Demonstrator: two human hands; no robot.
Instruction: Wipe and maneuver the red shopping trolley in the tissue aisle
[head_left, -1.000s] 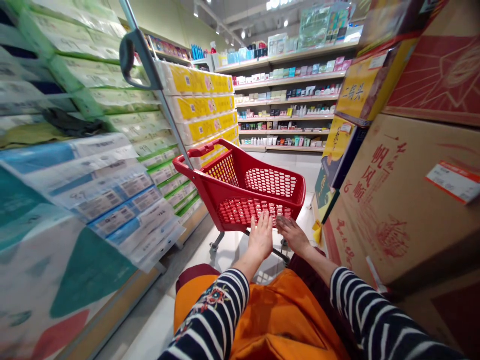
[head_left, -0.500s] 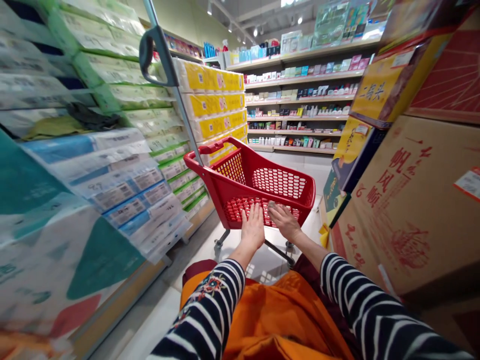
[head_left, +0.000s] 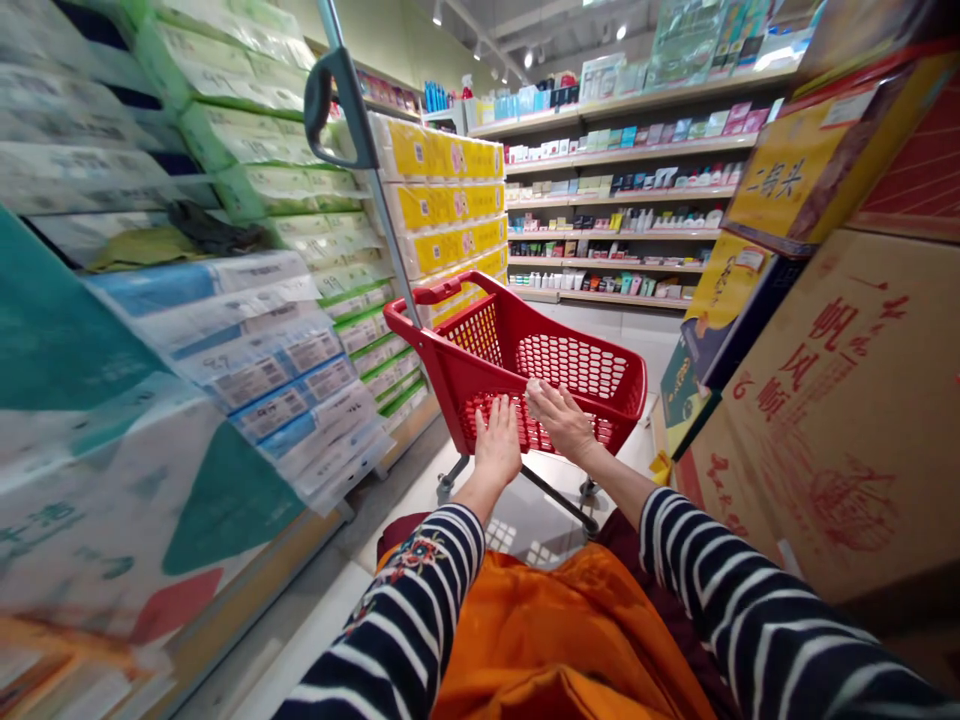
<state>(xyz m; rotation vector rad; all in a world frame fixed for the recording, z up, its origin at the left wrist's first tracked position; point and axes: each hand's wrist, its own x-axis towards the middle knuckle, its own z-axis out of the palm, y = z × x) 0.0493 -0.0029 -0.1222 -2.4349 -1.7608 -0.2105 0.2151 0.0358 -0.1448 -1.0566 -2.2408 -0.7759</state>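
Observation:
A red plastic shopping basket cart [head_left: 450, 375] with mesh sides stands in front of me on grey legs with casters. My left hand [head_left: 498, 442] is held out before its near side, palm down, with the fingers stretched and apart. My right hand [head_left: 562, 425] is beside it, angled to the left, fingers extended. A small pale patch shows at the right fingertips; I cannot make out what it is. Neither hand grips the cart, and whether they touch its mesh I cannot tell. A grey pole with a dark loop handle [head_left: 366, 120] rises from the cart's left end.
Stacked tissue packs [head_left: 277, 385] line the left on a low wooden platform. Yellow-labelled packs [head_left: 442, 205] stand behind the cart. Cardboard boxes [head_left: 862, 400] are piled close on the right. Shelves [head_left: 615, 190] of small boxes and bottles fill the back.
My right hand has shifted up and slightly left, its fingertips now higher against the cart's side. My left hand has moved slightly up. The view has turned a little left, so the surroundings appear further right.

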